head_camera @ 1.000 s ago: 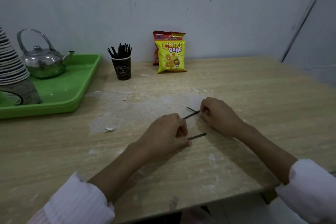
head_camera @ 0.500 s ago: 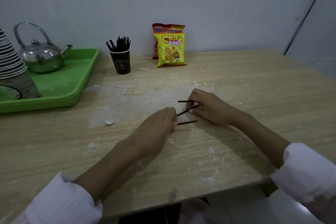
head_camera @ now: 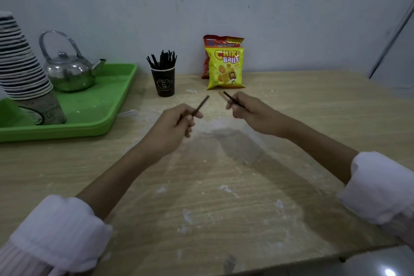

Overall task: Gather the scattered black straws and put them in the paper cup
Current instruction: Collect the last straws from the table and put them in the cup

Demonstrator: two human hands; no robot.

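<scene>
A dark paper cup (head_camera: 163, 84) stands at the back of the wooden table, with several black straws (head_camera: 162, 59) sticking out of its top. My left hand (head_camera: 177, 125) is raised above the table and pinches a black straw (head_camera: 201, 105) that points up and to the right. To its right, my right hand (head_camera: 248, 112) holds another black straw (head_camera: 231, 99) pointing up and to the left. Both hands hover in front of the cup, to its right. No loose straws show on the tabletop.
A green tray (head_camera: 107, 105) at the left carries a metal kettle (head_camera: 69, 71) and a tall stack of paper cups (head_camera: 20, 63). Two snack bags (head_camera: 225, 67) lean on the wall right of the cup. The table's front edge (head_camera: 291, 262) is near me.
Both hands have lifted off the table, each carrying a straw picked up from the surface, and moved toward the back where the cup stands.
</scene>
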